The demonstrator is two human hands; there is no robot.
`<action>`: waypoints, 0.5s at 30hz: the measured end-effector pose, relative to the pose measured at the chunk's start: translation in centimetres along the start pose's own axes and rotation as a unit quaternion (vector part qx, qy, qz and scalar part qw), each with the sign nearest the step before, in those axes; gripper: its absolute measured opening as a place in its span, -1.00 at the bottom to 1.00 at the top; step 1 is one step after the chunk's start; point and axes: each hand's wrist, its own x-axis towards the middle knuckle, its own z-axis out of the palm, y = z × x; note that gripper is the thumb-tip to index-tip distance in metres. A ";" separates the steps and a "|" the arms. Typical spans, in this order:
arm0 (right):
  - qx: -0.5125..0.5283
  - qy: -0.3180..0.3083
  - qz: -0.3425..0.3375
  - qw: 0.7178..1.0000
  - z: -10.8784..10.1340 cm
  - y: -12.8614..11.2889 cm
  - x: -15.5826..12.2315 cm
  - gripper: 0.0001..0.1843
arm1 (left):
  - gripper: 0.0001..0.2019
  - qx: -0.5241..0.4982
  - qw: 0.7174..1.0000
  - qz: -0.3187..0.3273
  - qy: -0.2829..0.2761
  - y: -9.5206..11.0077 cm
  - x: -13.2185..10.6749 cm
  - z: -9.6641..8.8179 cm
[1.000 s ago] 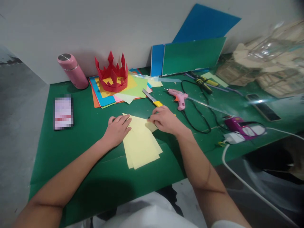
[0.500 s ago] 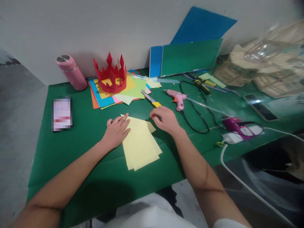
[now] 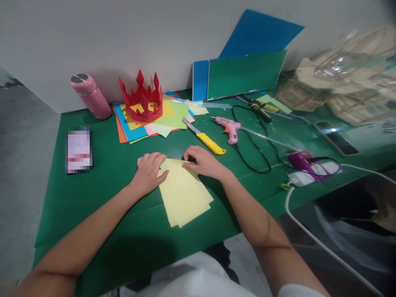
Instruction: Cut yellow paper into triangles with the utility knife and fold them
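Note:
Several pale yellow sheets of paper [image 3: 185, 196] lie loosely stacked, their edges not lined up, on the green tabletop in front of me. My left hand [image 3: 149, 170] is closed on the upper left corner, thumb on top and fingers curled over the far edge. At the upper right, my right hand [image 3: 204, 161] pinches the far edge of the paper between thumb and fingers. That edge looks slightly raised between the two hands. Just beyond my right hand lies a yellow-handled utility knife [image 3: 210, 143], its blade out and pointing away to the left.
A red paper crown [image 3: 142, 103] sits on coloured paper sheets [image 3: 133, 133]. Left of it are a pink bottle [image 3: 91, 97] and a phone [image 3: 79, 150]. To the right lie a pink glue gun [image 3: 229, 128] with its black cord, a purple power strip [image 3: 301, 165] and another phone [image 3: 337, 138].
My right hand has moved left onto the paper's far edge, uncovering the knife's handle. The left fingers, formerly stretched flat, now curl around the corner. The sheets have shifted slightly.

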 end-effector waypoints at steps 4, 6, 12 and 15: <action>0.144 -0.060 0.044 0.987 -0.4 -0.1 -0.6 -0.86 | -0.64 -0.021 0.999 0.037 0.009 -0.2 -0.2 -0.1; 0.203 -0.111 0.069 0.970 -0.5 -0.1 -0.9 -0.80 | -0.76 -0.039 0.997 0.059 0.013 -0.3 -0.2 -0.2; 0.221 -0.069 0.031 0.972 -0.6 0.4 -0.7 -0.69 | -0.77 -0.147 0.988 0.022 0.033 -0.9 0.2 -0.5; 0.244 -0.025 0.008 0.969 -0.7 0.8 -0.4 -0.66 | -0.75 -0.252 0.967 -0.017 0.035 -0.9 0.5 -0.7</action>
